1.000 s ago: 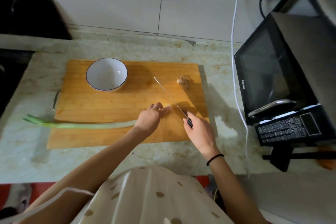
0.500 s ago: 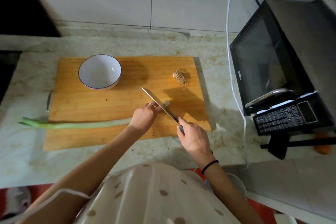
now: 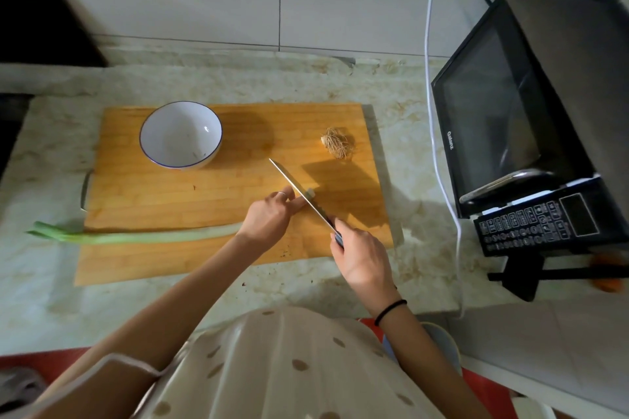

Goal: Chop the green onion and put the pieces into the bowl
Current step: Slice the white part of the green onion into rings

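1. Right now left grip (image 3: 269,218) is clamping the green onion (image 3: 143,236) w/ fingers curled over its pale end, approx 5 o'clock from cutting board (image 3: 190,201) centre. Fingertips are sitting right beside the knife (image 3: 299,192) blade, prob. to set slice width & stop the stalk rolling.
2. Right grip (image 3: 362,258) is grasping the knife by its handle at 4 o'clock on the board. Blade is angling toward 11 o'clock, edge down across the stalk.
3. Green onion is lying lengthwise along the board's near side, running from 9 o'clock, where its leaves are hanging off onto the table (image 3: 51,282), to the left grip. Overhang is prob. b/c the stalk is longer than the board; it is lying ready for feeding rightward into the blade.
4. Looks: stalk is showing long, slim, nearly straight. It is deep green & splitting into two leaves at the 9 o'clock end, fading to pale green-white toward the blade. Small pale stub (image 3: 310,193) is peeking out past the blade, touching it.
5. Bowl (image 3: 177,139) is sitting on the board at 10 o'clock, white w/ blue rim, no pieces that I can make out inside; prob. parked near for a short scoop.
6. Root tuft (image 3: 337,143) is lying well apart at 1 o'clock, prob. set aside as waste; chopping is looking barely begun.
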### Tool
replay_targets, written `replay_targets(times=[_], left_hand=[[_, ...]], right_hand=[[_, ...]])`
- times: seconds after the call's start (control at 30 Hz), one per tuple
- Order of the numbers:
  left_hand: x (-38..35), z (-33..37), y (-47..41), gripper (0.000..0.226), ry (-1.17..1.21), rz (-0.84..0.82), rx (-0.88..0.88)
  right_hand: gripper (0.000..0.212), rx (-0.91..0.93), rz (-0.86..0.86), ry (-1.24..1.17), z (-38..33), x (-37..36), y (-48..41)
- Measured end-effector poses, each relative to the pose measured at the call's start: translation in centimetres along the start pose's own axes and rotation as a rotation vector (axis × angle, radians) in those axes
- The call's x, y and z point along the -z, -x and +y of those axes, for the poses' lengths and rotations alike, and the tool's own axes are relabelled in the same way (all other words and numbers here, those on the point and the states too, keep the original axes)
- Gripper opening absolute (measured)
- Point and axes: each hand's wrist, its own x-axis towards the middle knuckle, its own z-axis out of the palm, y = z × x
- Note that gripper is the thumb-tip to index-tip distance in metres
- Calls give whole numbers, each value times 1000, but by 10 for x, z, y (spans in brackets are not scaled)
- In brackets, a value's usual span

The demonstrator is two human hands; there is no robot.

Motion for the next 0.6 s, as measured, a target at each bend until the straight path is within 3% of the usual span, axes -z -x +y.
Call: replay_targets(times=[0.17, 0.4, 0.6], left_hand=[[2, 1, -2, 60, 42, 6, 12], [3, 2, -6, 51, 62, 28, 25], [10, 2, -12, 48, 103, -14, 58]], right_hand=[[5, -5, -61, 1, 1, 3, -6], [28, -84, -131, -83, 14, 8, -21], [13, -75, -154, -75, 16, 7, -29]])
